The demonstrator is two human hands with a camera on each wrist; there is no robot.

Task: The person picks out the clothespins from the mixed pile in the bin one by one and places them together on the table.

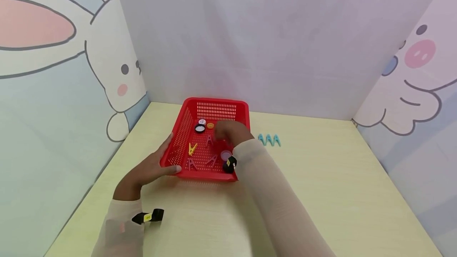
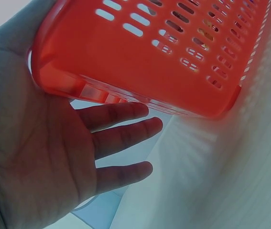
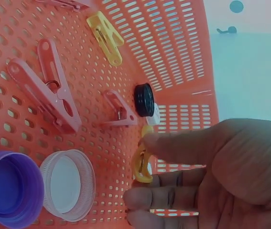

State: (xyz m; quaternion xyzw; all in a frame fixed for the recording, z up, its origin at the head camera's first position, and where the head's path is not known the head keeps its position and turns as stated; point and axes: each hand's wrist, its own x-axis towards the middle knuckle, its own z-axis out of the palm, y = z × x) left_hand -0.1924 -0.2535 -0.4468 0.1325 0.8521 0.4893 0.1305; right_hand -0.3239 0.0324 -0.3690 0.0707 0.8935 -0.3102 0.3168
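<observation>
Pale yellow tabletop [image 1: 342, 185] carries a red perforated plastic basket [image 1: 208, 175] at roughly 11 o'clock from its visible middle and three light-blue spring clothespins [image 1: 269, 138] at roughly 1 o'clock, lined up side by side just off the basket's 3 o'clock edge.

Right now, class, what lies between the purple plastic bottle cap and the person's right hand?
The right wrist view shows a round, translucent plastic cap beside the purple bottle cap, then bare, perforated red plastic basket floor toward the right hand.
</observation>
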